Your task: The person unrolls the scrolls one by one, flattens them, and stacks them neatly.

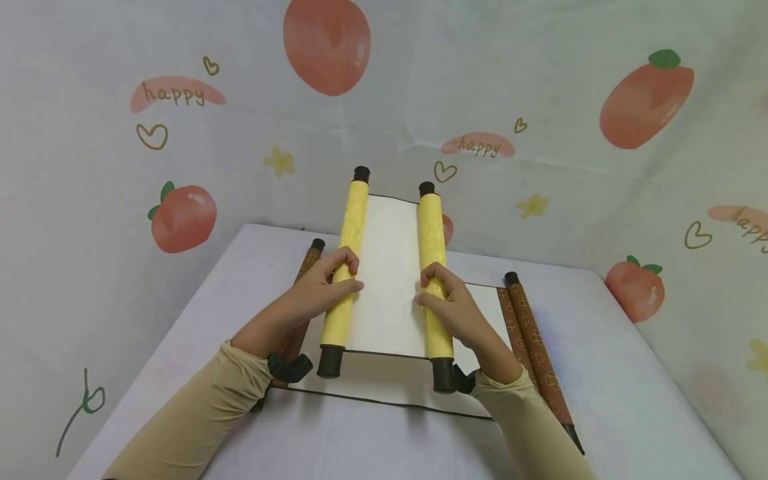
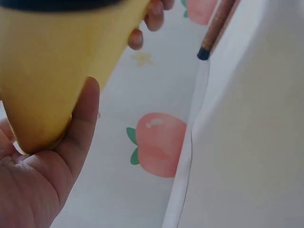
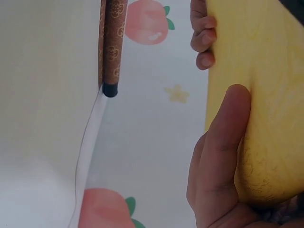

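Note:
A yellow scroll (image 1: pixel 390 280) with dark end knobs is held up, partly unrolled, its white sheet stretched between two rolled sides. My left hand (image 1: pixel 318 287) grips the left yellow roll (image 1: pixel 337 322) around its middle, the thumb lying across the front. On the other side my right hand (image 1: pixel 450 303) grips the right yellow roll (image 1: pixel 432 233), fingers curled over it. Both wrist views show a yellow roll close up, with the thumb along it. Beneath lies a brown-patterned scroll (image 1: pixel 543 353), spread open on the table with its white sheet partly hidden behind the yellow one.
The brown scroll's left roll (image 1: pixel 309 260) passes behind my left forearm. A white-covered table (image 1: pixel 252 267) holds it. Behind stands a white cloth backdrop (image 1: pixel 396 80) printed with red fruit, hearts and small flowers. Dark straps (image 1: pixel 291 367) show at my wrists.

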`<state>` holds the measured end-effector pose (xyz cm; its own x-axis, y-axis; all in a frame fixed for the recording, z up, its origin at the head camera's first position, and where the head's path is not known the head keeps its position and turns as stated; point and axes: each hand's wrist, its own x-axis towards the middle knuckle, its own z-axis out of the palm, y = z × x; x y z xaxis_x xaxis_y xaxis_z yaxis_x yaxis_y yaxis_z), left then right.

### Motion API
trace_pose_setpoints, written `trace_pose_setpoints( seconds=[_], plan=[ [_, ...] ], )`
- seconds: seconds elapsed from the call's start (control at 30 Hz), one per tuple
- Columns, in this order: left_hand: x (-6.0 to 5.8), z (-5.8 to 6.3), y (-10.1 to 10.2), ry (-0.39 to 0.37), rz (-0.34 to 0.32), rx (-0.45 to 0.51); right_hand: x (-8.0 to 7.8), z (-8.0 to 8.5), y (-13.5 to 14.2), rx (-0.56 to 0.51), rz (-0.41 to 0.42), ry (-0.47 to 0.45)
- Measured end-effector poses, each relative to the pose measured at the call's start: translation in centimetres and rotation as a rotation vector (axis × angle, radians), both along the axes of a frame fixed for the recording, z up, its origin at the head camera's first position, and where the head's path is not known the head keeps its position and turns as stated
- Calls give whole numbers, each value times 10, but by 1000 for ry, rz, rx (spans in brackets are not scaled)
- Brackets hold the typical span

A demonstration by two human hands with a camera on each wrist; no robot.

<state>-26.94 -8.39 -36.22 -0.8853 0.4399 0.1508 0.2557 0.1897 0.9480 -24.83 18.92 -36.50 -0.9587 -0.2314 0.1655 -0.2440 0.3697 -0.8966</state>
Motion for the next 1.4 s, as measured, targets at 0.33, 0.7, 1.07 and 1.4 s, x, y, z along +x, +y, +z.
trace_pose_setpoints(
  seconds=[0.33,0.7,1.07,1.4],
  plan=[
    [1,3,-2,-27,-2,1,-3,-1,2,-3,-12,-27],
    [0,5,-8,-4,43,-5,-3,8,9,14,-17,-47],
    [-3,4,-13,-16,-1,14,-3,16,20,12,10,-15],
    [-6,5,-19,-3,-2,-14,-4,16,25,31,-16,-67]
  ],
)
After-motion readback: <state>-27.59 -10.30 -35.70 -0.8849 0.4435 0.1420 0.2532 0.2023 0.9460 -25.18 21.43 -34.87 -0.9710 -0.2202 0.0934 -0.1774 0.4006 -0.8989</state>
